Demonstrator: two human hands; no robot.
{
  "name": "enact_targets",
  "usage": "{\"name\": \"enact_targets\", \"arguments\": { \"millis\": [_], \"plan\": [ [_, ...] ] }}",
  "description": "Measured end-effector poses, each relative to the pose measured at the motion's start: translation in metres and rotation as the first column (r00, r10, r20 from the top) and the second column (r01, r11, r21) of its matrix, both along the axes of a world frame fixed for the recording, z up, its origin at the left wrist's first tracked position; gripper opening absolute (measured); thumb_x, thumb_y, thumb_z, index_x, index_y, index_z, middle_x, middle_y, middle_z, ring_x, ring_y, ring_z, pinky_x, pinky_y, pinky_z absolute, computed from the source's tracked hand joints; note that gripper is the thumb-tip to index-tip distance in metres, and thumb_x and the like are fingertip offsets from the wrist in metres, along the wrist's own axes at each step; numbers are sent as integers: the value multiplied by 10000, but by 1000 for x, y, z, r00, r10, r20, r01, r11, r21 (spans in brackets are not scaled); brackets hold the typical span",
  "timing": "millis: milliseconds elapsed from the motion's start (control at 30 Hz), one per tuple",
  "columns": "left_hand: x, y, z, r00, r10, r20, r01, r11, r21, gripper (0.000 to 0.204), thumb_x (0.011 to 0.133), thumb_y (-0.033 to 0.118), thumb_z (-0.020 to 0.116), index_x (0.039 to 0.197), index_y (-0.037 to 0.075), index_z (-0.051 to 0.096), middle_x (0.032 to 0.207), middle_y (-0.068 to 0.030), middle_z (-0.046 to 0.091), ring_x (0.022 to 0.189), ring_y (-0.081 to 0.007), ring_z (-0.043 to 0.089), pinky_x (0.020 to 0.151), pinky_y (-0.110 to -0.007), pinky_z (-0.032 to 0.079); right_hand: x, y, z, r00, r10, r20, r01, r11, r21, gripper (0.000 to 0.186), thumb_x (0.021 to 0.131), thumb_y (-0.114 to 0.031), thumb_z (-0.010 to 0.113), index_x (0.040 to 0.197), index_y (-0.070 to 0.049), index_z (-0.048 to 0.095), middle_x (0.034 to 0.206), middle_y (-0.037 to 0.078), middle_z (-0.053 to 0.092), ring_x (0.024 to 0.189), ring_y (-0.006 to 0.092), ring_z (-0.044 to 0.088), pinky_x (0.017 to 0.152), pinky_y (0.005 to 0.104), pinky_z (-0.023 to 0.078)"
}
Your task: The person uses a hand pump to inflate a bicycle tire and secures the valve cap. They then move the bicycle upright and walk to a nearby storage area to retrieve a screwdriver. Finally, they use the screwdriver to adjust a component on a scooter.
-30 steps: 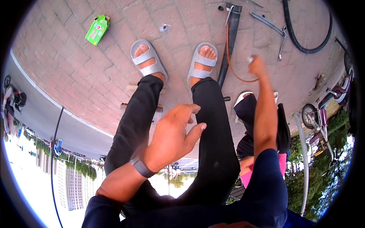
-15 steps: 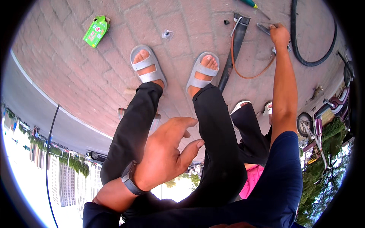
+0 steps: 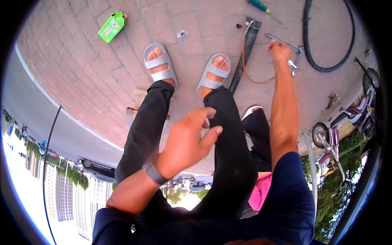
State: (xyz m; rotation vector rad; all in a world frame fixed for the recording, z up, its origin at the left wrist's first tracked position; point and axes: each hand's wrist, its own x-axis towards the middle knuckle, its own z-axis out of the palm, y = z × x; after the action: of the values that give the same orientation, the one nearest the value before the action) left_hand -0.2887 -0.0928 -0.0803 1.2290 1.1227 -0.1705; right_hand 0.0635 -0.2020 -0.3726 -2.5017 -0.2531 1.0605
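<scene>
The grey bar [image 3: 285, 41] slants just past my nearer right hand [image 3: 280, 53], curled so I can't tell if it's empty.

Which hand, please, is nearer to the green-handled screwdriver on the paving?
Right. The right hand is outstretched, short of the green-handled screwdriver; the left hand is farther back, over the gap between the legs.

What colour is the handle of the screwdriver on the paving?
The screwdriver handle is dark green with a yellow end, seen best in the head view.
</scene>
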Motion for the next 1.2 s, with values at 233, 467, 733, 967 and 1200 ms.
{"name": "enact_targets", "arguments": {
  "millis": [233, 467, 733, 967, 1200],
  "plan": [
    [-9, -27, -16, 993, 84, -81, -77, 994, 77, 316, 849, 166, 719, 1078, -37, 639, 909, -176, 681, 762, -235, 675, 690, -332, 525, -2, 5, 194, 817, -419, -397, 538, 800, 264, 172, 949, -80, 618, 1064, 45, 596, 904, 84, 624, 817, 198, 641, 739, 348, 581],
    [-13, -39, 36, 967, 251, -52, -245, 965, 92, 311, 846, 166, 714, 1066, -44, 643, 920, -162, 701, 762, -231, 675, 717, -333, 537, 108, 9, 381, 957, -115, -265, 230, 859, 458, 199, 1002, -171, 567, 1112, -10, 608, 960, 69, 656, 841, 158, 649, 794, 269, 553],
    [-3, -37, 131, 971, 238, 17, -239, 969, 59, 334, 873, 158, 697, 1121, -52, 621, 938, -157, 704, 812, -209, 686, 756, -316, 541, 67, 113, 495, 990, -14, -144, 88, 847, 524, 300, 949, -160, 657, 1152, 59, 634, 928, 91, 650, 786, 150, 626, 708, 276, 537],
    [-28, -49, 185, 974, 205, -92, -202, 979, 36, 338, 888, 153, 684, 1145, -53, 612, 956, -154, 707, 864, -188, 681, 784, -317, 536, 63, 123, 502, 962, 234, -138, -130, 843, 522, 298, 957, -133, 625, 1168, 77, 636, 937, 95, 652, 793, 147, 629, 721, 273, 551],
    [27, -44, 248, 978, 123, 170, -145, 982, 122, 352, 871, 129, 708, 1167, -33, 606, 992, -131, 688, 829, -176, 667, 760, -300, 541, 43, 107, 545, 952, 136, -273, 25, 856, 516, 252, 954, -101, 600, 1151, 54, 631, 904, 85, 642, 744, 146, 610, 704, 269, 532]
  ]
}}
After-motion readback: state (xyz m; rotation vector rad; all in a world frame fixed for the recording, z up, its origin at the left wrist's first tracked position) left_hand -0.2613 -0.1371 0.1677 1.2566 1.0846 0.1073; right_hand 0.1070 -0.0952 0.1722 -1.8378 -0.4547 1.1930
